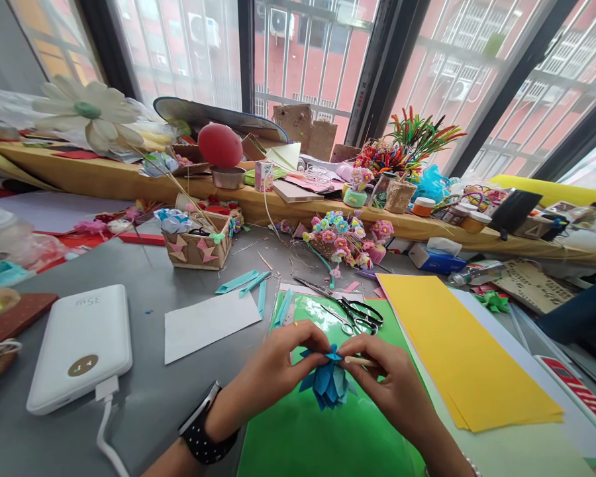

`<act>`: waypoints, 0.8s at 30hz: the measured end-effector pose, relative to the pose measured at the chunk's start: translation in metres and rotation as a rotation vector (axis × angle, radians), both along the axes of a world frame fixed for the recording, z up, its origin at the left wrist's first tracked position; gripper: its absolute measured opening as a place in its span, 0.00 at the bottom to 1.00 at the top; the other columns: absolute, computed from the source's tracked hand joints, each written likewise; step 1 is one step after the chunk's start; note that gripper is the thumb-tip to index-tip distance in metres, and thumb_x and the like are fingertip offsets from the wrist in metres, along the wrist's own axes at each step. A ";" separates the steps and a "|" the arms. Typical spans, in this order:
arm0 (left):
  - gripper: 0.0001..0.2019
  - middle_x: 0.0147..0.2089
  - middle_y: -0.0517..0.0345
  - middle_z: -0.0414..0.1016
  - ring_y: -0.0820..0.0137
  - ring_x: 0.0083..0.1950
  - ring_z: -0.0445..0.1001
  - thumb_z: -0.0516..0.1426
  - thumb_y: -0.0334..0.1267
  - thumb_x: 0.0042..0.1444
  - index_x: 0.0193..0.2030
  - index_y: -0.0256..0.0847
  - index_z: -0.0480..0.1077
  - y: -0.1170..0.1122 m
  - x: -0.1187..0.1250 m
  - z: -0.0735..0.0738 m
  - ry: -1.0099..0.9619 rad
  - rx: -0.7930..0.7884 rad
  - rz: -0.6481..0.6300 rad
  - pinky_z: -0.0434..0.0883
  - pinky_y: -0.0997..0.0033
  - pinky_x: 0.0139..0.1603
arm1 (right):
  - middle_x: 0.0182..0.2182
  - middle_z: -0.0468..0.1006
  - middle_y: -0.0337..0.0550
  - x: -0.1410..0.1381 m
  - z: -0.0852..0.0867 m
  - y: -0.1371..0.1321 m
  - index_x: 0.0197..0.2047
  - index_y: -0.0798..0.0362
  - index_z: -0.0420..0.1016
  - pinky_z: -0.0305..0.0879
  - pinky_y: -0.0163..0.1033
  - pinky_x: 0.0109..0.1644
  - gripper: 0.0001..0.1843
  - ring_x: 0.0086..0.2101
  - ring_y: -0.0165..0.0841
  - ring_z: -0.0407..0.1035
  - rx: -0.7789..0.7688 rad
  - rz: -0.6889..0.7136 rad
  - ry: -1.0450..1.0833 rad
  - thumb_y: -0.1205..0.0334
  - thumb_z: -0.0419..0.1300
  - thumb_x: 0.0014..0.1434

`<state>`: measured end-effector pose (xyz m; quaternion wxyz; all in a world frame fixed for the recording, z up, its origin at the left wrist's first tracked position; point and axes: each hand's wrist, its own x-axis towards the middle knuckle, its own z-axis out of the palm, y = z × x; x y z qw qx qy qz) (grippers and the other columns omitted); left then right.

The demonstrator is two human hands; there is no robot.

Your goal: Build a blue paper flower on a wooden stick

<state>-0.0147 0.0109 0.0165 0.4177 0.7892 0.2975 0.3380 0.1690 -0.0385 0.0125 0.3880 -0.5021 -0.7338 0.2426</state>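
Observation:
Between my two hands hangs a blue folded-paper flower (329, 384), its layered pointed petals facing down over a green sheet (278, 437). My left hand (298, 354) pinches the small blue tip at its top from the left. From the right, my right hand (385, 371) pinches the same tip, and a thin pale wooden stick (361, 362) lies in its fingers too. Just beyond my hands lie black-handled scissors (362, 311) and a smaller silver pair (346, 326). Light-blue folded paper strips (238, 282) rest on and beside a white card (211, 326).
A white power bank (87, 344) with a cable lies at left. Yellow paper sheets (461, 351) are stacked at right. Behind stand a cardboard basket (198, 248) and a bunch of fuzzy flowers (342, 235). A cluttered wooden ledge (258, 207) runs below the windows.

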 end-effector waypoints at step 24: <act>0.01 0.32 0.58 0.71 0.71 0.35 0.70 0.55 0.29 0.52 0.32 0.37 0.67 -0.002 0.000 -0.005 0.044 0.045 0.023 0.66 0.74 0.36 | 0.26 0.75 0.40 -0.006 -0.004 0.002 0.29 0.53 0.69 0.58 0.30 0.22 0.04 0.22 0.27 0.66 0.152 -0.035 -0.077 0.69 0.54 0.54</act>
